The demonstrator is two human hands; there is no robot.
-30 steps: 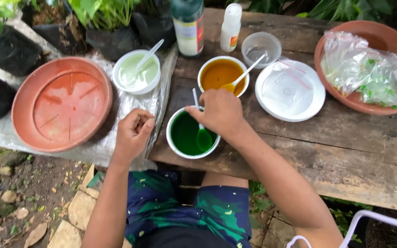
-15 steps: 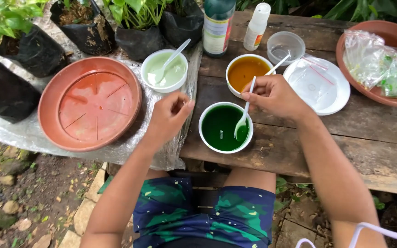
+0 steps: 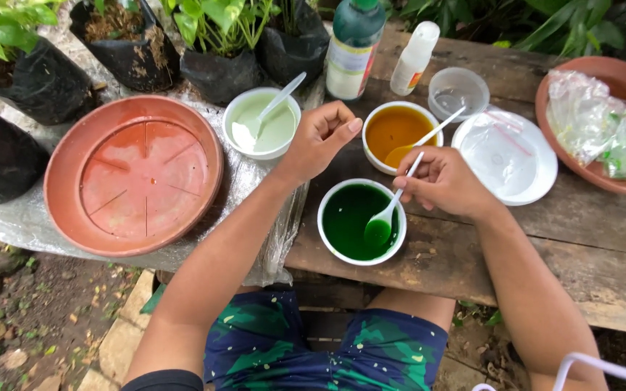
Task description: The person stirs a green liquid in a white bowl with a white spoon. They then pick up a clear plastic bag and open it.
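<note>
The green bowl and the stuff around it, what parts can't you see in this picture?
Head view only:
- Dark green bowl: its bottom is hidden by the opaque liquid.
- White spoon: part of the handle is covered by the right hand.
- Left hand: curled, so its palm is hidden.
- Green bottle: its top is cut off by the upper edge.
- Clay dish: cut off at the right edge; a plastic bag covers its inside.

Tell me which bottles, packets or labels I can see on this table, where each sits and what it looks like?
Green bottle: back edge, behind the orange bowl; dark green body, pale label with a red band.
White bottle: just right of it, slim, tilted, small red-orange label.
Plastic bags: far right, in a terracotta dish; clear, crumpled, green bits inside.
No signs or screens.
</note>
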